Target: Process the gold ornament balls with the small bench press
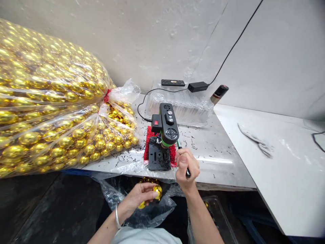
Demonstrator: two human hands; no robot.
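Observation:
Over an open plastic bag [114, 193] at the table's front edge, my left hand [139, 196] pinches a gold ball [157, 192] between thumb and fingers. A second gold ball [142, 205] shows below my fingers. My right hand [187, 166] is wrapped round the black-tipped lever [188, 173] on the right side of a small black and green machine [169, 127]. The machine's black base [155, 162] stands on a red mat [148, 154] strewn with black bits. More gold balls [149, 180] lie in the bag, partly hidden.
Large clear bags of gold balls [45, 142] fill the left. Behind the machine are a clear plastic tray [200, 117], a black power adapter [198, 86] and a dark-capped bottle [219, 94]. A glove [256, 140] lies on the white table [284, 176] at right.

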